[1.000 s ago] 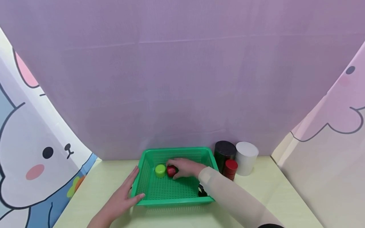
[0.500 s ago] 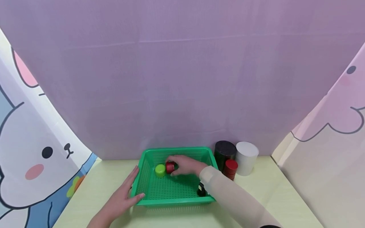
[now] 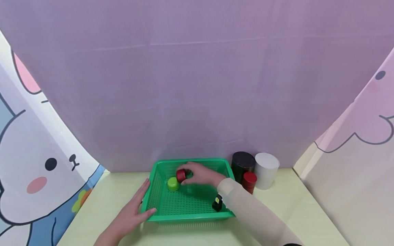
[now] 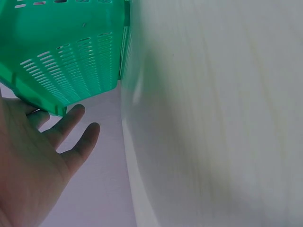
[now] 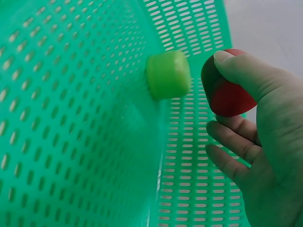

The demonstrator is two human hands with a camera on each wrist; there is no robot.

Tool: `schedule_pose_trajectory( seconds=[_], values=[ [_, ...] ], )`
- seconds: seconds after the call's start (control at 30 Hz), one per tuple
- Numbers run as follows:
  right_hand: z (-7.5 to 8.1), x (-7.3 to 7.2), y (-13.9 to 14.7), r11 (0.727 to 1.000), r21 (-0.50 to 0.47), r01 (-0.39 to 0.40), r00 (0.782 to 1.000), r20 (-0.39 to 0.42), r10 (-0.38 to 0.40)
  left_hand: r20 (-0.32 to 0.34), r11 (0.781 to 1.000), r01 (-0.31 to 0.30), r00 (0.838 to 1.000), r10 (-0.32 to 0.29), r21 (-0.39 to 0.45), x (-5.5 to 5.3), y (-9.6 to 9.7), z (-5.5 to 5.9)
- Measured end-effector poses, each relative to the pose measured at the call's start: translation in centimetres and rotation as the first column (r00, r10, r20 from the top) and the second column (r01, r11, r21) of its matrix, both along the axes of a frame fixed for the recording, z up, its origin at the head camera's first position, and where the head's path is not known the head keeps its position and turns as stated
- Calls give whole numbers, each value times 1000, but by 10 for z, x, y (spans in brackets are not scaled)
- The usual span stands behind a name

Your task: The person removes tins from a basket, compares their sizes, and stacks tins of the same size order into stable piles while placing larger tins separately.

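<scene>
A green plastic basket [image 3: 191, 217] with slotted walls stands on the table. My right hand [image 3: 201, 173] pinches a small red rounded piece [image 3: 181, 176] between thumb and fingers, raised above the basket floor toward the back. In the right wrist view the red piece [image 5: 232, 97] has a darker side. Close by on the basket floor sits a small lime-green rounded piece [image 3: 173, 184], apart from my fingers in the right wrist view. My left hand [image 3: 133, 212] rests against the basket's left side, its fingers extended and thumb at the front left corner.
A small black object [image 3: 217, 203] with a yellowish mark lies at the basket's right front. Beyond the right wall stand a black cylinder [image 3: 242, 164], a white cylinder [image 3: 266, 172] and a red-topped container [image 3: 249, 181]. A purple cloth [image 3: 197, 85] hangs behind.
My right hand has lifted the red piece and moved it slightly back and left, tilting it. More of the black object shows from behind the sleeve. The left hand stays put.
</scene>
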State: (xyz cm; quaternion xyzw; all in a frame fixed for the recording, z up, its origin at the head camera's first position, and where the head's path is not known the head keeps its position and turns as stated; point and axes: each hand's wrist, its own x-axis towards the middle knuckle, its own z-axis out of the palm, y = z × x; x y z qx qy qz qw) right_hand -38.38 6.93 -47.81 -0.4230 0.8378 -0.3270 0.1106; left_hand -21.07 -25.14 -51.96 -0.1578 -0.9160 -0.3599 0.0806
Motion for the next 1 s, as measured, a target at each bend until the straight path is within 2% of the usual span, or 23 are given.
schedule_pose_trajectory(
  seconds=[0.2, 0.5, 0.8, 1.0],
  values=[
    [10, 2, 7, 998, -62, 31, 999, 29, -29, -5, 1000, 10, 1000, -10, 3, 0, 1, -1],
    [29, 9, 19, 990, -131, 59, 998, 41, -54, 18, 1000, -6, 1000, 6, 2, -1, -1, -3],
    [40, 27, 40, 982, -171, 80, 996, -11, -83, -6, 1000, -1, 1000, 1, -7, -2, -3, -6],
    [43, 43, 58, 978, -186, 98, 995, 1, -99, -15, 1000, 9, 1000, -9, 1, -1, -2, -4]
  ],
)
